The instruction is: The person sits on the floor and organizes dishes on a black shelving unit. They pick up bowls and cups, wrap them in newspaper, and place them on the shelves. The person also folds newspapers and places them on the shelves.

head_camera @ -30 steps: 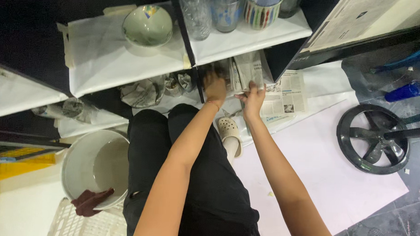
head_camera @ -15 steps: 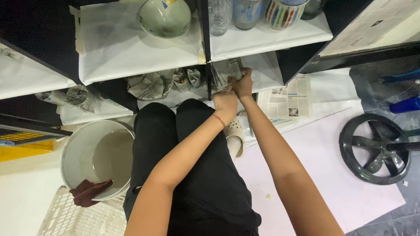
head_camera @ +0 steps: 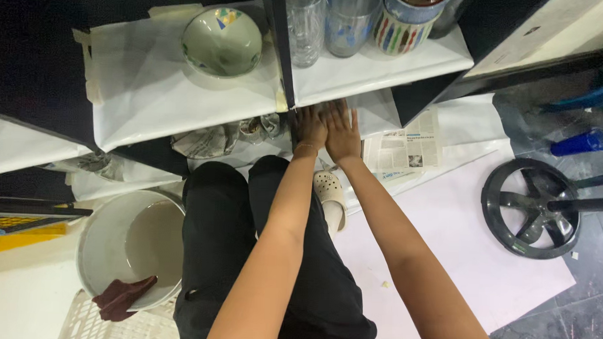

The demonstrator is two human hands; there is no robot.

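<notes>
Glossy ceramic bowl [head_camera: 222, 41] on matt white paper shelf liner [head_camera: 150, 97]; clear smooth glass tumblers [head_camera: 305, 22] far; printed newspaper [head_camera: 402, 145] right; smooth plastic bucket [head_camera: 130, 245], dark cloth rag [head_camera: 122, 297] near left.

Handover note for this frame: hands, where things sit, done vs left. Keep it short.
Left hand and right hand: both flat, side by side, pressing the white paper liner on the lower shelf, holding nothing.
Upper shelf: green bowl, glasses, striped mug on lined sections.
Newspaper lies on the floor beside the hands.
Done: upper liner down. Left: lower liner being smoothed.
</notes>
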